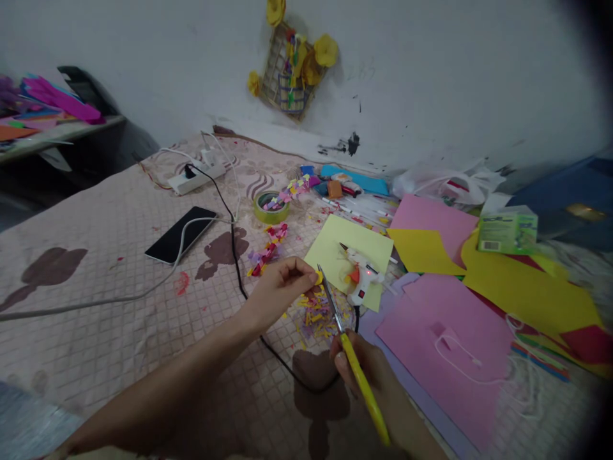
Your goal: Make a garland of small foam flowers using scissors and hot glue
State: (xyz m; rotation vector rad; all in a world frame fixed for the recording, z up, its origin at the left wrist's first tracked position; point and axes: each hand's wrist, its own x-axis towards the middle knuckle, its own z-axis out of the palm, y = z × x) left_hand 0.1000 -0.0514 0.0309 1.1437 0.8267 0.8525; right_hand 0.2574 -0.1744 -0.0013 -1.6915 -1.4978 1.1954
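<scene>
My left hand (287,284) pinches a small yellow paper piece (318,277) between thumb and fingertips. Closed around the yellow handles of a pair of scissors (357,367) is my right hand (366,367). The scissors' metal blades point up and away, their tips right beside the yellow piece. Beneath them lies a heap of yellow and purple paper snippets (318,316). A white glue gun (361,278) with a lit red light rests on a pale yellow sheet (330,239) just beyond my hands. Small red, yellow and purple paper shapes (272,246) lie past my left hand.
Left of my hands are a phone (182,235), cables and a power strip (197,176). Tape (272,207) stands farther back. On the right spread pink sheets (450,358), yellow sheets (527,287) and a green box (508,230). A black cord (282,364) crosses the table near my forearms.
</scene>
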